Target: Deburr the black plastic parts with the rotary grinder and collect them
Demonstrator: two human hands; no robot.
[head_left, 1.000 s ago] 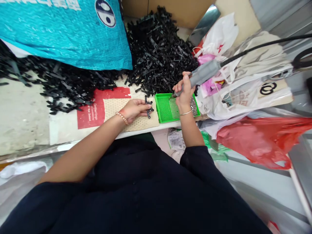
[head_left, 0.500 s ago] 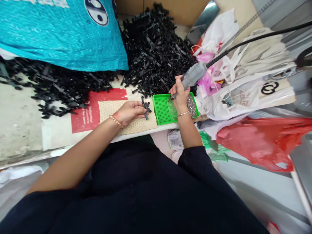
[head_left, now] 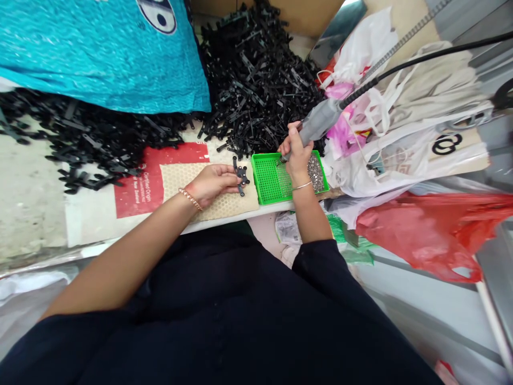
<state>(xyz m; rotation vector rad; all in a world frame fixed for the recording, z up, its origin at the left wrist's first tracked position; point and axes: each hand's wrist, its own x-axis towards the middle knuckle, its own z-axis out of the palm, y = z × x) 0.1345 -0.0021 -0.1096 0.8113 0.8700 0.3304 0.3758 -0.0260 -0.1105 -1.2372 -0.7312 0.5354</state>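
Over the beige dimpled mat (head_left: 180, 176), my left hand (head_left: 214, 186) pinches a small black jointed plastic part (head_left: 242, 174) between thumb and fingers. My right hand (head_left: 295, 152) is wrapped around a grey electric screwdriver (head_left: 318, 122), whose cable runs up to the right. The screwdriver's tip points down into a green perforated tray (head_left: 266, 182); whether it touches a screw is too small to tell. Small silvery screws (head_left: 316, 174) are heaped at the tray's right end.
A big pile of black plastic parts (head_left: 260, 80) lies behind the tray, with more parts (head_left: 92, 139) at the left beneath a blue sack (head_left: 104, 53). White plastic bags (head_left: 360, 48) crowd the right side. A red bag (head_left: 433, 230) hangs at the right front.
Both hands keep nearly the same pose, the left on the black part and the right on the screwdriver. The view has shifted slightly.
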